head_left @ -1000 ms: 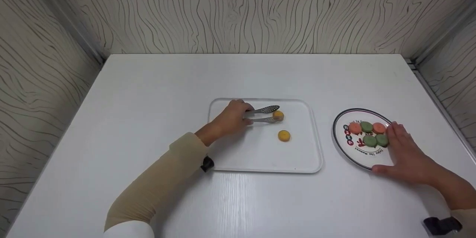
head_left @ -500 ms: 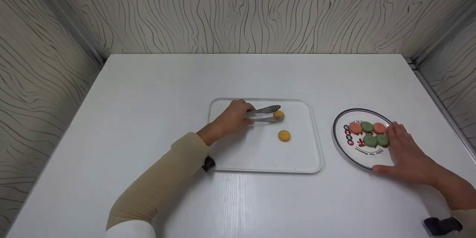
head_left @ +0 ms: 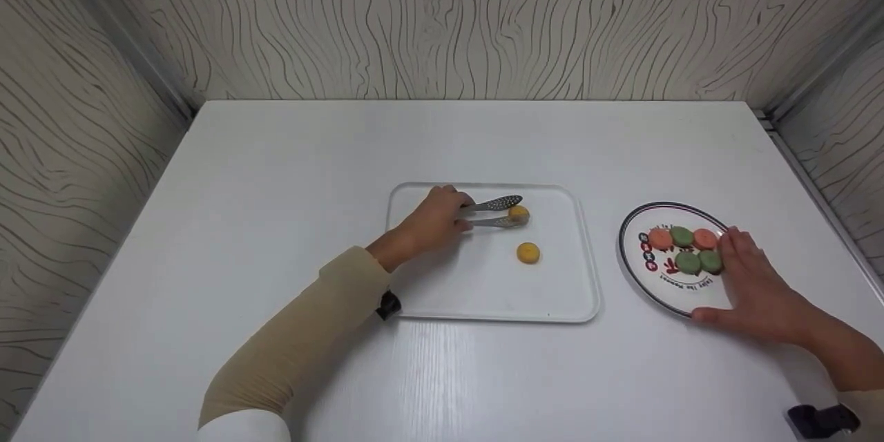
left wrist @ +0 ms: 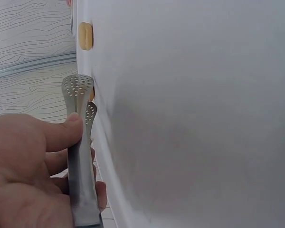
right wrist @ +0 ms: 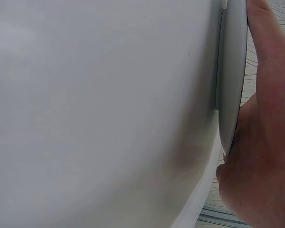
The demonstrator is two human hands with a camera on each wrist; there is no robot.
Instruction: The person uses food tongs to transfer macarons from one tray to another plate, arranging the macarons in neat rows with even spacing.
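Note:
My left hand [head_left: 434, 219] grips metal tongs [head_left: 497, 204] over the white tray [head_left: 469, 290], thumb on one arm and fingers on the other. The perforated ends stand apart with a yellow macaron [head_left: 518, 214] between them, partly covered by the nearer end. A second yellow macaron [head_left: 528, 253] lies on the tray closer to me; the left wrist view shows this macaron [left wrist: 86, 36] edge-on. My right hand [head_left: 763, 293] rests at the right rim of a round plate [head_left: 639, 280], fingers straight and thumb spread along the edge. Several green macarons [head_left: 682, 237] and orange macarons [head_left: 660, 239] lie on the plate.
The tray sits mid-table, with the plate to its right on the white table [head_left: 311, 152]. Patterned panels [head_left: 428, 21] stand behind and at both sides of the table. A black wrist strap [head_left: 388, 305] overlaps the tray's near left corner in the head view.
My left hand and the tongs have shifted very slightly to the right. My right hand and the plate hold the same place.

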